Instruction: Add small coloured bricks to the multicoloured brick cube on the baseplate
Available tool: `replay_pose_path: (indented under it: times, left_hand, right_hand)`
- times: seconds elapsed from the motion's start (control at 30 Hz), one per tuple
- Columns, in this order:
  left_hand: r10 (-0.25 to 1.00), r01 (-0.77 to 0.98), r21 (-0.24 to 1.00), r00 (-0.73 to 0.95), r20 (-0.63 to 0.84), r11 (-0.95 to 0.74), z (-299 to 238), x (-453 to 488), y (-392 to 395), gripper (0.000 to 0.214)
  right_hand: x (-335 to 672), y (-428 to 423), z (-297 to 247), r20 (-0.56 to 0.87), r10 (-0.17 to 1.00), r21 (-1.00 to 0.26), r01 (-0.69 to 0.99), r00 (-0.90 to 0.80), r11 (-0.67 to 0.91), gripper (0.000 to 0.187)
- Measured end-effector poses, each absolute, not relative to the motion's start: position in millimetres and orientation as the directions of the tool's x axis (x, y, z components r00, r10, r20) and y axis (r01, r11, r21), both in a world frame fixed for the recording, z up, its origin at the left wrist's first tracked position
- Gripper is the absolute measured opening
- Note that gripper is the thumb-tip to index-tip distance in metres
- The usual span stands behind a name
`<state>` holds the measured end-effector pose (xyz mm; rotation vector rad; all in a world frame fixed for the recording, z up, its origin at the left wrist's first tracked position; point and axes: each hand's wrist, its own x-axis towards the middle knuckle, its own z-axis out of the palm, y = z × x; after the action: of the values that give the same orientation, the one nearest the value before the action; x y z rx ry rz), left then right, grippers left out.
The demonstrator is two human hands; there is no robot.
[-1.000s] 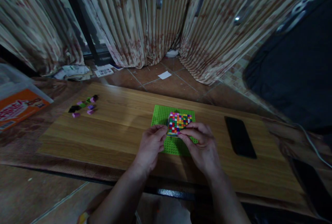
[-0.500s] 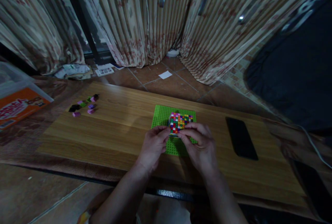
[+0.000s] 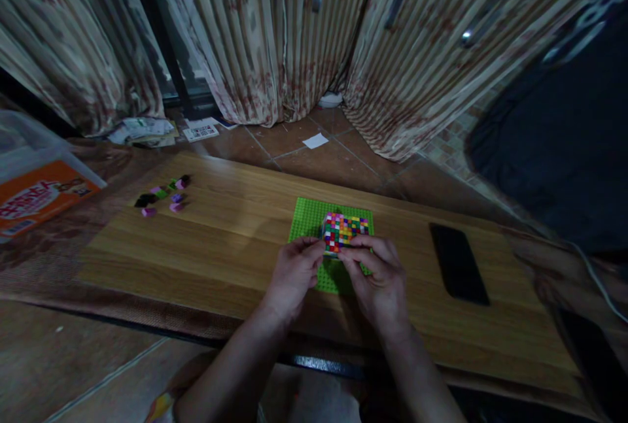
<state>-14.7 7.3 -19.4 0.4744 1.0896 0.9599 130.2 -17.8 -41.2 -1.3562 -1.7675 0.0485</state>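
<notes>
A block of small multicoloured toy bricks (image 3: 338, 230) rests on a green studded baseplate (image 3: 307, 210), its top a patchwork of red, white, yellow, orange, green and purple. My left hand (image 3: 297, 269) grips the block's front left corner, thumb and forefinger closed together there. From the front right, my right hand (image 3: 375, 272) has its thumb and fingers closed on the block's near edge. Both hands cover parts of the block and baseplate. Whether a loose brick is between the right fingertips cannot be made out.
The baseplate lies on a wooden board (image 3: 226, 233). Several loose purple, black and green bricks (image 3: 159, 193) lie at its left end. A black phone (image 3: 458, 263) lies on the right. A clear box with an orange label (image 3: 44, 197) stands at far left. Striped curtains (image 3: 255, 37) hang behind.
The whole view has shifted slightly. Both hands remain at the block, with the right fingertips barely moved along its front edge.
</notes>
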Motion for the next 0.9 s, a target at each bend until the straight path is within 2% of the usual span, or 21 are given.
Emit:
replay_pose_path:
  times: [0.13, 0.27, 0.37, 0.47, 0.67, 0.8, 0.9]
  left_hand:
    - [0.842, -0.475, 0.715, 0.120, -0.526, 0.514, -16, -18, 7, 0.023]
    - [0.871, -0.642, 0.632, 0.118, -0.478, 0.434, -7, -24, 6, 0.029]
    - [0.887, -0.742, 0.538, 0.166, -0.430, 0.399, 2, -27, 5, 0.032]
    - [0.889, -0.766, 0.486, 0.243, -0.387, 0.421, 8, -27, 3, 0.034]
    - [0.873, -0.773, 0.416, 0.372, -0.315, 0.480, 12, -22, -4, 0.041]
    - [0.869, -0.735, 0.464, 0.404, -0.286, 0.494, 12, -17, -9, 0.042]
    - [0.871, -0.728, 0.479, 0.420, -0.253, 0.490, 13, -15, -12, 0.044]
  right_hand:
    - [130, -19, -45, 0.602, 0.799, -0.540, 0.742, 0.011, 0.397, 0.011]
    - [130, -21, -44, 0.617, 0.786, -0.548, 0.736, 0.037, 0.396, 0.012]
    - [130, -23, -38, 0.661, 0.739, -0.568, 0.730, 0.129, 0.381, 0.015]
    - [125, -26, -25, 0.690, 0.699, -0.588, 0.710, 0.190, 0.387, 0.019]
    - [104, -32, -3, 0.638, 0.770, -0.499, 0.747, -0.027, 0.440, 0.027]
    - [96, -32, -5, 0.611, 0.789, -0.439, 0.806, -0.056, 0.397, 0.024]
    - [97, -31, -9, 0.629, 0.776, -0.449, 0.796, -0.040, 0.405, 0.022]
